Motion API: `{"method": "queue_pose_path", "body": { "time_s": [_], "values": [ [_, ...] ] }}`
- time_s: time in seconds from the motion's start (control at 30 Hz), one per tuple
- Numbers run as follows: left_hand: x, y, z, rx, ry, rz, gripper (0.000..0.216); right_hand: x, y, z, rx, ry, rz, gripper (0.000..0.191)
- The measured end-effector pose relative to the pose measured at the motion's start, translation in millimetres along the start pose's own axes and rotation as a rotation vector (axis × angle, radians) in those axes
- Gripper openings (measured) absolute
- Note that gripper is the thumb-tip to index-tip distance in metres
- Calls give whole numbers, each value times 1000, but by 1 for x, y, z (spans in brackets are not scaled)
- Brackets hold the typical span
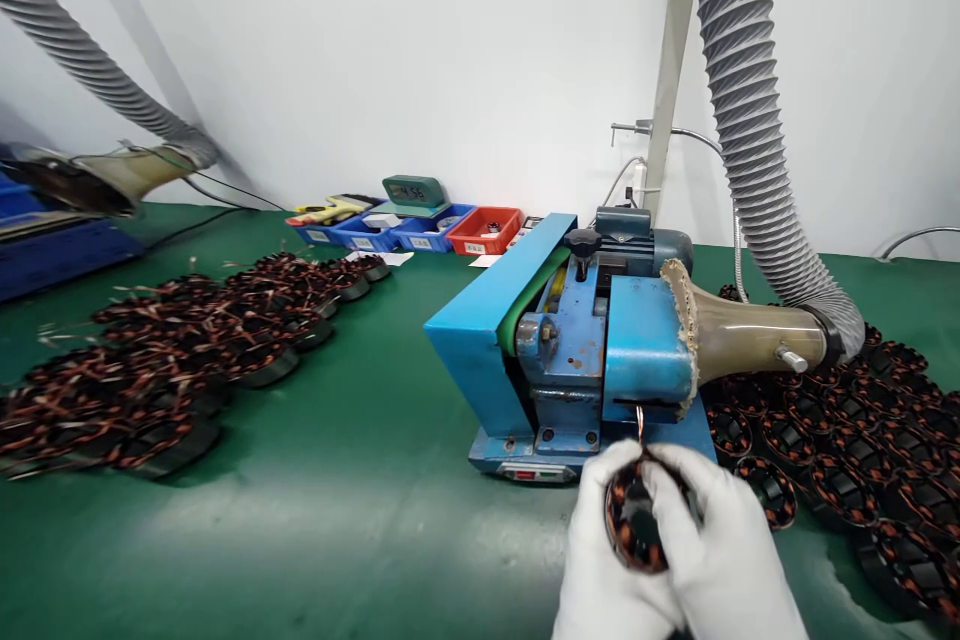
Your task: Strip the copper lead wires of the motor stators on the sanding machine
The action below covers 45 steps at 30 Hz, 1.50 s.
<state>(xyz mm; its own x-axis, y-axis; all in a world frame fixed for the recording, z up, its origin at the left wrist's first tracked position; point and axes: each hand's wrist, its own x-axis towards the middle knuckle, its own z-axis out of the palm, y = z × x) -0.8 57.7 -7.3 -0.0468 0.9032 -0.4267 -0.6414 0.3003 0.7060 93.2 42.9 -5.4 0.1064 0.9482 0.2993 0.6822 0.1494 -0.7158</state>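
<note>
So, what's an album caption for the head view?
White-gloved left hand and right hand hold a black, copper-wound ring, its copper wires at the slot of a blue metal machine.

bright | glare on green tabletop [322, 520] | faint shadow on white wall [420, 50], left | edges stretched, slightly blurred

The clock [413, 191] reads 4:56 in dark digits; whether another digit stands before the 4 is unclear. White labels [421, 243] on the fronts of the blue bins [385, 242] and the red bin [496, 242] carry dark characters, too small to read. Any marks on the machine's front panel [551, 473] are illegible too.
</note>
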Motion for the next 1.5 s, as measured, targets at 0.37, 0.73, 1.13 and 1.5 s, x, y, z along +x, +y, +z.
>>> {"method": "queue_pose_path", "body": {
  "time_s": [0.37, 0.73, 1.13, 1.5],
  "values": [
    [22, 0, 11, -41, 11, 19, 25, 23, -12, 4, 92, -6, 219, 32],
    [1, -11, -16, 223, -112, 187, 30, -7, -1, 1, 101, 58, 128, 31],
    [22, 2, 10, 33, -66, -89, 34, 13, -7, 9, 111, 101, 186, 29],
    [13, 1, 15, 309, -131, 369, 53, 24, -6, -2, 179, 82, 172, 29]
  ]
}}
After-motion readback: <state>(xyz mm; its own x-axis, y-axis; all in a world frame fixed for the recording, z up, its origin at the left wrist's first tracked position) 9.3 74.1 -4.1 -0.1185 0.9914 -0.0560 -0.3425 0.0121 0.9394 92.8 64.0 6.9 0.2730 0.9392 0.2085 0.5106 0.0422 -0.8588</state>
